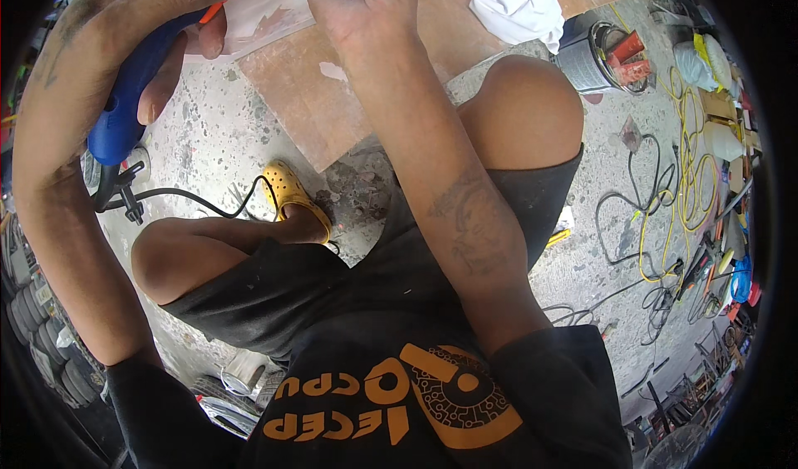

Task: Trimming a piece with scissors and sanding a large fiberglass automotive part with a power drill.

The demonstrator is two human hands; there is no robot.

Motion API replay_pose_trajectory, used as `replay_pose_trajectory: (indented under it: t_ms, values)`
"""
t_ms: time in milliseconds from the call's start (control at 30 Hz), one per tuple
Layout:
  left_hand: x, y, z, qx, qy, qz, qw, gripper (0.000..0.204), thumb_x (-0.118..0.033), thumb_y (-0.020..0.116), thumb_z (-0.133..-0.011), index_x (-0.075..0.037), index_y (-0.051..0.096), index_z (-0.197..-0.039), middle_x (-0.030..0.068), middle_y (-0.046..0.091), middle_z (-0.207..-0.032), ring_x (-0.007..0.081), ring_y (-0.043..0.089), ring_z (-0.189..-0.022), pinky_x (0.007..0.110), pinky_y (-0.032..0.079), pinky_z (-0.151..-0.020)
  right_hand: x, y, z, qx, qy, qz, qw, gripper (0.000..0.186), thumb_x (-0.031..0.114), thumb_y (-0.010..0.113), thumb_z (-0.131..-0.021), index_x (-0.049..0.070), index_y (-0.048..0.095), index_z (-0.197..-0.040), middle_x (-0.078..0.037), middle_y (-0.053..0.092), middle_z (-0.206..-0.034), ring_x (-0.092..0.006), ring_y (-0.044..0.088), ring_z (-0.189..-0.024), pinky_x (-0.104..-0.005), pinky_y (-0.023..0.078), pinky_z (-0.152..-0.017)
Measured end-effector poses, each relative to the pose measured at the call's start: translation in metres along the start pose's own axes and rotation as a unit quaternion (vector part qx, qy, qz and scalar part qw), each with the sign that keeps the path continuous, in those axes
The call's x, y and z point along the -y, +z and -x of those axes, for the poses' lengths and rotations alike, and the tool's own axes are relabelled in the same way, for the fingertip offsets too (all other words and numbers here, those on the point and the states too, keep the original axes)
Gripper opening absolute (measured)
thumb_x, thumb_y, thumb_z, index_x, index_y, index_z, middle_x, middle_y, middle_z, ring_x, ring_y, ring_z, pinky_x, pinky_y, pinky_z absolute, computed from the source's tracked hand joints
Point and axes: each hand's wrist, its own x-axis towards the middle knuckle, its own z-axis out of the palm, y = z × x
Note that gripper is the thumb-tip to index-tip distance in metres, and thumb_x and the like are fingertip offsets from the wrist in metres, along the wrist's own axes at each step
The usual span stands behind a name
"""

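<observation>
My left hand is wrapped around the handle of a blue corded power tool at the upper left. Orange parts show between the fingers, and a black cord leaves the handle's lower end. At the top edge my right hand cups another blue part of the tool from below, its fingertips cut off by the frame. Both hands are over a pale whitish panel, and the tool's working end is out of view. A black T-shaped piece hangs at the cord near the handle.
Beneath the panel lies a brown board on the speckled floor. A white cloth and a bucket holding red objects are at the upper right. Yellow cable and black cable coil along the right; tyres stand left.
</observation>
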Motion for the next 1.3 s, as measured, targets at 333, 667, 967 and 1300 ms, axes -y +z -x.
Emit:
replay_pose_trajectory:
  t_ms: [333,667,967,1300]
  values:
    - [-0.008,0.000,-0.004,0.023,0.012,0.017,1.000,0.095,-0.071,0.071,-0.074,0.001,0.063,-0.135,0.0260,0.067,-0.120,0.0338,0.073,-0.101,0.036,0.059,-0.085,0.005,0.002,-0.003,-0.007,-0.002,-0.010,1.000,0.057,0.066,0.060,-0.097,0.015,0.060,-0.120,0.000,0.065,-0.118,-0.0169,0.059,-0.111,-0.0384,0.046,-0.105]
    - [-0.015,0.004,0.000,0.022,0.029,-0.036,0.999,0.097,-0.072,0.073,-0.073,0.004,0.064,-0.132,0.0230,0.066,-0.116,0.0259,0.072,-0.090,0.032,0.056,-0.075,0.005,-0.002,-0.003,0.011,-0.013,-0.002,1.000,0.057,0.066,0.060,-0.097,0.014,0.060,-0.120,-0.001,0.065,-0.113,-0.0161,0.059,-0.108,-0.0358,0.047,-0.100]
    - [-0.041,-0.007,0.004,0.106,0.020,0.027,0.994,0.087,-0.064,0.072,-0.078,0.007,0.065,-0.127,0.0190,0.067,-0.101,0.0220,0.070,-0.079,0.030,0.054,-0.069,0.004,-0.001,0.001,-0.034,0.039,0.003,0.999,0.063,0.068,0.057,-0.098,0.014,0.059,-0.128,-0.002,0.063,-0.124,-0.0165,0.057,-0.114,-0.0347,0.046,-0.103]
    - [-0.039,0.003,0.005,0.187,0.136,-0.016,0.973,0.063,-0.052,0.069,-0.089,0.000,0.070,-0.124,0.0179,0.066,-0.104,0.0208,0.069,-0.078,0.029,0.053,-0.068,0.007,-0.003,-0.001,-0.039,0.022,0.012,0.999,0.070,0.073,0.058,-0.094,0.013,0.059,-0.131,-0.005,0.063,-0.129,-0.0205,0.057,-0.120,-0.0392,0.045,-0.107]
